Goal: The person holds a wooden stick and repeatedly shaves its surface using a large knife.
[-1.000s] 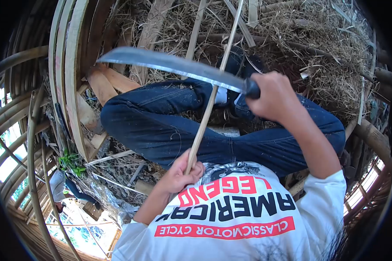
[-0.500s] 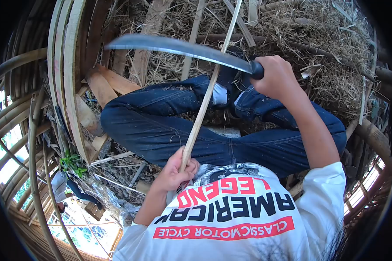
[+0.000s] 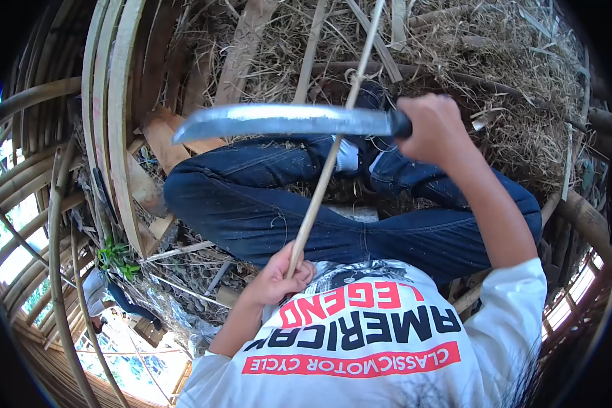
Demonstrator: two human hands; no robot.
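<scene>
Since half a second ago the machete [image 3: 272, 121] swings round so that its tip sits nearer the person's left knee, and its broad side now shows brightly where it was darker before; the stick [image 3: 323, 183] keeps nearly the same slant. Fingers wrapped round the black handle [image 3: 401, 124], the right hand [image 3: 432, 129] grasps the machete just to the right of the stick. From there the blade reaches across the stick and well out to its left side, overlapping it in this view, though whether steel and wood touch I cannot tell. The left hand [image 3: 279, 275] is closed on the stick's near end, beside the printed white shirt [image 3: 306, 387]. The stick runs from that hand over the dark jeans [image 3: 251, 211], between the bent legs, and out past the feet. Dry straw [image 3: 510, 75] spreads over the ground to the right of the stick's far end. Well to the stick's left stand long pale planks [image 3: 120, 102], with a green plant [image 3: 115, 258] near their lower ends. Farther left of the stick are bamboo poles [image 3: 56, 238] and another person [image 3: 96, 292], seen small.
</scene>
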